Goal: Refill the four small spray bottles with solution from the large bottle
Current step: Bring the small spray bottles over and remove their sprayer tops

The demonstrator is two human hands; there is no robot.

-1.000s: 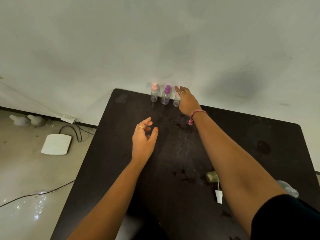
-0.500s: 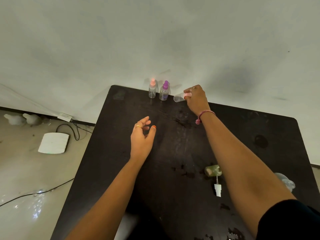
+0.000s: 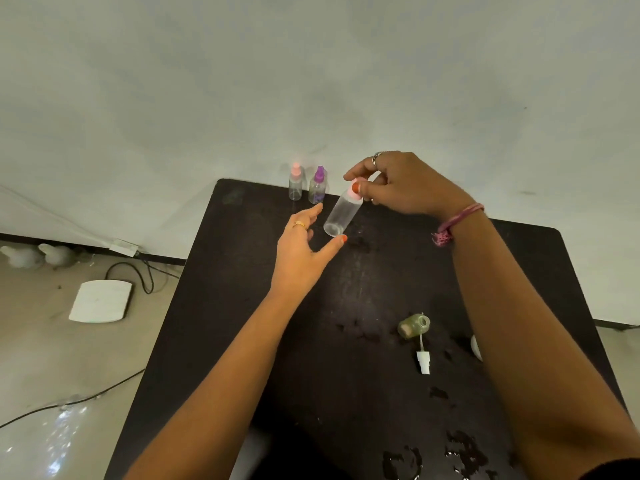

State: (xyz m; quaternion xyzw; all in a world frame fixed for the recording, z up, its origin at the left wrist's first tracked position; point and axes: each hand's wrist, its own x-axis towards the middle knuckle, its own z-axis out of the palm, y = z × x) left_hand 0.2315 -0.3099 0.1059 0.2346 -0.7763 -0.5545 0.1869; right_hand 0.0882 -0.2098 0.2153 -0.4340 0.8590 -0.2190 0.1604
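Note:
My right hand (image 3: 405,187) pinches the cap end of a small clear spray bottle (image 3: 343,213), holding it tilted above the black table (image 3: 242,306). My left hand (image 3: 304,251) reaches up beside the bottle's base with fingers spread; its thumb tip is at the bottom rim. Two more small bottles stand at the table's far edge: one with a pink cap (image 3: 295,183) and one with a purple cap (image 3: 318,186). A greenish small bottle (image 3: 412,325) lies open on its side, its white spray head (image 3: 423,362) loose next to it.
A pale rounded object (image 3: 476,347) peeks out behind my right forearm. The wall rises just past the table's far edge. On the floor to the left lie a white flat device (image 3: 100,301) and black cables (image 3: 138,275). Wet patches mark the near right tabletop.
My right hand has lifted the clear bottle from the back row and carried it nearer, tilting it. My left hand has risen to meet its base.

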